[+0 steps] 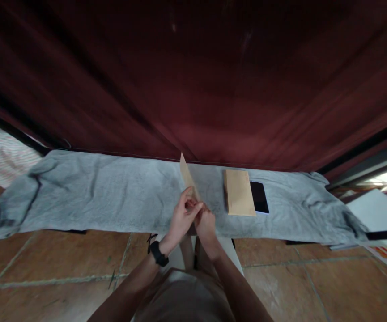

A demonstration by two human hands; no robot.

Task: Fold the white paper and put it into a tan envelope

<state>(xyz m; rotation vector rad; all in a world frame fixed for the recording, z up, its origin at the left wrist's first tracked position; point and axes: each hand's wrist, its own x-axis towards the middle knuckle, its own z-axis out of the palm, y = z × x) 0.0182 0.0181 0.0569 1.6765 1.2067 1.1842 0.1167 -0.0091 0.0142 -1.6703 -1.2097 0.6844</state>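
Both hands, left hand point(181, 217) and right hand point(206, 223), are together pinching what seems a brown envelope point(188, 178); a stack of envelopes point(238, 192) is lying right.

Envelope stack point(239, 192) on the cloth point(95, 197), phone point(259, 197) touching at three o'clock, curtain point(193, 80) at twelve.

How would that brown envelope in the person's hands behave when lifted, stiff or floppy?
The brown envelope stands up at a tilt from the left hand and right hand without drooping, so it is probably fairly stiff paper. It looks thin and flat, so likely light. Lying on the grey cloth, it would probably drag rather than slide.
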